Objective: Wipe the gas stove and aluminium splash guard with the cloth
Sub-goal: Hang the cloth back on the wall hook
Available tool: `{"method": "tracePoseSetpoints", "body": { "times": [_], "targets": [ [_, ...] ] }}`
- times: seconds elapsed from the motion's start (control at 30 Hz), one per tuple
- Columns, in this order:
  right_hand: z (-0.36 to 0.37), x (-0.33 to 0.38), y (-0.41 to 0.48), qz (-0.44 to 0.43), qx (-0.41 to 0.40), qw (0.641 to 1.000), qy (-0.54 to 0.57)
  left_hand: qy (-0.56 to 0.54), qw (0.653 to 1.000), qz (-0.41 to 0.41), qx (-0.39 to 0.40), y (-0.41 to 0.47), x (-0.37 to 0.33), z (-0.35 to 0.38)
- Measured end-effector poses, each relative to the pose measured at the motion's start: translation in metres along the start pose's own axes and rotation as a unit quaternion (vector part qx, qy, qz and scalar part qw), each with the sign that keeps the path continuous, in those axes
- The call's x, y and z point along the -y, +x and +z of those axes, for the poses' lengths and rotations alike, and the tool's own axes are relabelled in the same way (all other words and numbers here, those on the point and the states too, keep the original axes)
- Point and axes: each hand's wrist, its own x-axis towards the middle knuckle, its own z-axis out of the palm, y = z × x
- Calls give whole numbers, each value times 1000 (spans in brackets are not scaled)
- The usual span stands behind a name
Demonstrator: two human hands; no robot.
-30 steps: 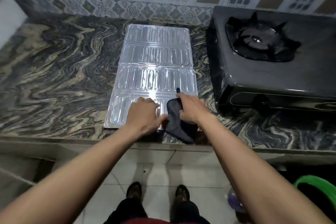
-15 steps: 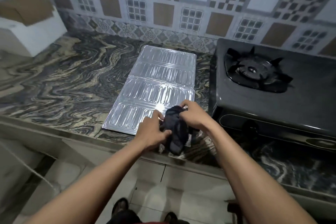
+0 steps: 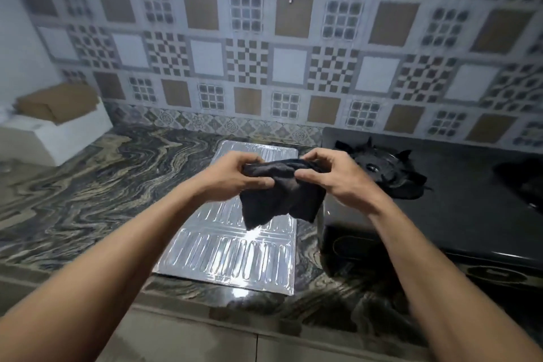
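Note:
A dark grey cloth (image 3: pixel 279 200) hangs in the air above the counter, bunched along its top edge. My left hand (image 3: pixel 235 178) grips its left end and my right hand (image 3: pixel 332 176) grips its right end. Beneath it the ribbed aluminium splash guard (image 3: pixel 235 256) lies flat on the marbled counter (image 3: pixel 88 191); its far part is hidden by my hands and the cloth. The black gas stove (image 3: pixel 458 214) stands to the right of the guard, with its burner grate (image 3: pixel 385 170) just past my right hand.
A white box with brown cardboard on top (image 3: pixel 58 123) sits at the counter's far left. A patterned tile wall (image 3: pixel 264 67) rises behind the counter. The counter's front edge (image 3: pixel 205 308) runs under my forearms.
Both hands lifted the cloth off the near end of the splash guard and raised it into the air, pulling it apart. The camera tilted up toward the wall.

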Motion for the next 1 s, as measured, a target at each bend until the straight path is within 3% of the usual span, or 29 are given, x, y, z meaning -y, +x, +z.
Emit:
{"method": "tracePoseSetpoints", "body": {
  "times": [0.13,0.37,0.67,1.0],
  "targets": [
    [-26,27,9,-21,20,999,32,-98,995,12,-17,12,-35,-26],
    [-54,72,31,-20,74,997,6,-102,994,44,3,46,-69,-70],
    [-90,87,93,-60,59,996,11,-69,995,70,-7,120,-90,-111],
    [-131,103,215,-104,-9,976,-189,-34,993,94,-69,215,-117,-160]
  ]
}}
